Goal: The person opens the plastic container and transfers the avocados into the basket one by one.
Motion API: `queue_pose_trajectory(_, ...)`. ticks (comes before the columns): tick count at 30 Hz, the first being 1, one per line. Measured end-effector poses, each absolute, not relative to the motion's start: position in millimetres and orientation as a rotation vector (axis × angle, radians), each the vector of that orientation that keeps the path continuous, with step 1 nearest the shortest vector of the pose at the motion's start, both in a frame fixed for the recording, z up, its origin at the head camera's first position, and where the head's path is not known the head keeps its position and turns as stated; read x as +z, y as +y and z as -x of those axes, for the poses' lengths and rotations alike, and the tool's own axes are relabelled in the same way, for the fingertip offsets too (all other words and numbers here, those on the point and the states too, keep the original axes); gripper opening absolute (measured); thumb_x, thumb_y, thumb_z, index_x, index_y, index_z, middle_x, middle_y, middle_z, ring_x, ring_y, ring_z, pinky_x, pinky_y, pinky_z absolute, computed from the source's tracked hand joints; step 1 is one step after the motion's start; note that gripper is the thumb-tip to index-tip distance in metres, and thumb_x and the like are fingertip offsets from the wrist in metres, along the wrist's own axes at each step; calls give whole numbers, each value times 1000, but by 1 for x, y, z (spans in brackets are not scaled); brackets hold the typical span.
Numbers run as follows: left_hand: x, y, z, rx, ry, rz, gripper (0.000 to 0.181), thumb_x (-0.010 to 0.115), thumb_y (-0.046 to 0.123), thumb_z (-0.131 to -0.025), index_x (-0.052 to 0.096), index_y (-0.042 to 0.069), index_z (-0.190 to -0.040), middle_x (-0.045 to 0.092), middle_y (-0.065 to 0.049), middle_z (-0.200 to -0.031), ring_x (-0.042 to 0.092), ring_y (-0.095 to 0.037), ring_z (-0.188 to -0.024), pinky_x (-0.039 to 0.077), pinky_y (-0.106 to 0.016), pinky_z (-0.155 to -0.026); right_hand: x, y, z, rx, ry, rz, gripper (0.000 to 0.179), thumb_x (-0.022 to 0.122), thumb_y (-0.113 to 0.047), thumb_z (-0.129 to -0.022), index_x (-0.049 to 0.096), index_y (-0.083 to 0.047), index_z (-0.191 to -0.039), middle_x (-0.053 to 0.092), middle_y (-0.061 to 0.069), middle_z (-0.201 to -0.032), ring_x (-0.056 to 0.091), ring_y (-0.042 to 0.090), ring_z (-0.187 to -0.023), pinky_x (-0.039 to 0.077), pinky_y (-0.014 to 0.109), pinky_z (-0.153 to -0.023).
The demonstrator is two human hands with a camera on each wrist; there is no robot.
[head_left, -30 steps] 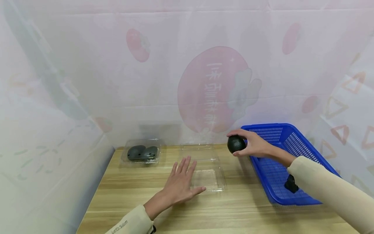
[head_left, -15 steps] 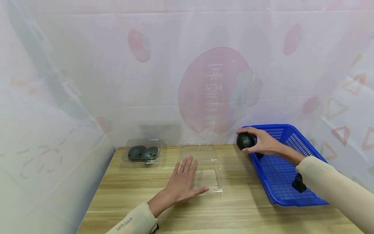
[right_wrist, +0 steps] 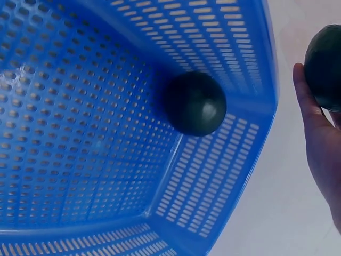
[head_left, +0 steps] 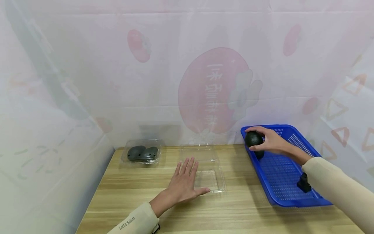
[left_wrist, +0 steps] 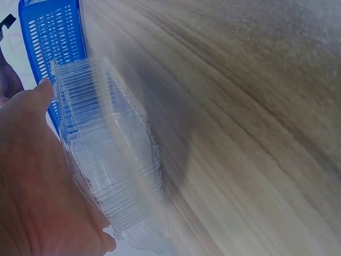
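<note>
In the head view my right hand (head_left: 270, 140) pinches a dark green avocado (head_left: 253, 138) between thumb and fingers, raised over the back left corner of the blue plastic basket (head_left: 264, 185). Below it another avocado (right_wrist: 196, 104) lies in that corner, seen whole in the right wrist view. My left hand (head_left: 184, 186) lies with fingers straight and spread at the left edge of a clear plastic clamshell box (head_left: 205, 180), whose lid is folded back. Ribbed walls of the clamshell show beside the fingers in the left wrist view, and nothing is gripped there.
A closed clear clamshell (head_left: 159, 144) with dark green avocados (head_left: 136, 153) inside stands at the back left of the wooden table (head_left: 204, 214). Printed fabric (head_left: 157, 81) hangs right behind and on both sides. The basket's raised rim borders the right-hand area.
My right hand has moved rightward with the avocado, from beside the basket's left rim to over its back left corner. The left hand has shifted only slightly right.
</note>
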State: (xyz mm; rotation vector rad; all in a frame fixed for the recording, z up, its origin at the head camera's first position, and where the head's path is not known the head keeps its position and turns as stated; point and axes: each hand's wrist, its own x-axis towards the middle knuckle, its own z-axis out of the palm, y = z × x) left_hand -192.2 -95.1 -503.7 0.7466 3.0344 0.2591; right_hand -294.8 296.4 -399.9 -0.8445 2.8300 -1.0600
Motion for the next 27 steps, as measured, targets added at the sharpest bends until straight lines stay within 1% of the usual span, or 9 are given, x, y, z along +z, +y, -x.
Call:
queue_pose_trajectory(4, -512, -95, 193, 222, 3057, -760, 116, 36, 90, -93, 17, 4, -170, 11, -16, -177, 8, -34, -164, 7, -57, -131, -402, 305, 297, -1047, 2848, 827, 69, 89, -24, -87, 60, -9, -148, 54, 21, -152, 63, 33, -114, 56, 40, -82)
queue_pose_trajectory(7, -515, -96, 194, 202, 3074, -767, 116, 34, 89, -94, 20, 3, -169, 15, -17, -177, 10, -34, -164, 8, -57, -130, -404, 310, 298, -1041, 2855, 828, 69, 90, -23, -87, 60, -11, -147, 55, 21, -151, 63, 32, -112, 56, 38, -81)
queue_pose_trajectory(11, -515, -97, 194, 184, 3074, -761, 116, 33, 89, -94, 21, 1, -168, 15, -17, -177, 11, -35, -163, 9, -57, -130, -406, 314, 299, -1045, 2854, 821, 68, 90, -23, -87, 61, -14, -147, 56, 21, -151, 63, 32, -113, 56, 36, -80)
queue_pose_trajectory(13, -514, -98, 193, 174, 3071, -755, 116, 32, 89, -94, 20, 0, -168, 15, -17, -177, 12, -35, -163, 10, -57, -130, -407, 316, 299, -1049, 2851, 818, 68, 90, -23, -87, 60, -12, -148, 55, 22, -152, 63, 33, -113, 56, 37, -80)
queue_pose_trajectory(18, -512, -101, 189, 172, 3055, -741, 117, 31, 89, -95, 14, 1, -169, 11, -16, -177, 5, -33, -164, 9, -58, -130, -409, 318, 301, -1032, 2856, 811, 70, 89, -25, -87, 59, -9, -149, 53, 23, -153, 65, 36, -113, 57, 41, -81)
queue_pose_trajectory(21, -511, -104, 187, 183, 3041, -737, 115, 33, 88, -96, 13, 1, -169, 7, -15, -178, 2, -32, -164, 8, -58, -130, -410, 319, 302, -1012, 2871, 802, 70, 89, -25, -87, 59, -9, -148, 54, 24, -152, 65, 38, -115, 56, 45, -82)
queue_pose_trajectory(23, -510, -105, 185, 192, 3034, -737, 115, 36, 87, -96, 14, 1, -169, 6, -14, -178, 2, -33, -164, 7, -58, -130, -412, 320, 303, -1006, 2877, 791, 70, 89, -25, -87, 60, -9, -148, 54, 24, -152, 64, 39, -116, 56, 46, -83)
queue_pose_trajectory(27, -507, -108, 181, 214, 3024, -748, 113, 41, 84, -97, 19, -1, -168, 8, -16, -177, 5, -36, -164, 8, -59, -130, -413, 323, 303, -1003, 2878, 754, 70, 89, -27, -87, 59, -10, -148, 53, 26, -153, 63, 40, -115, 55, 45, -82)
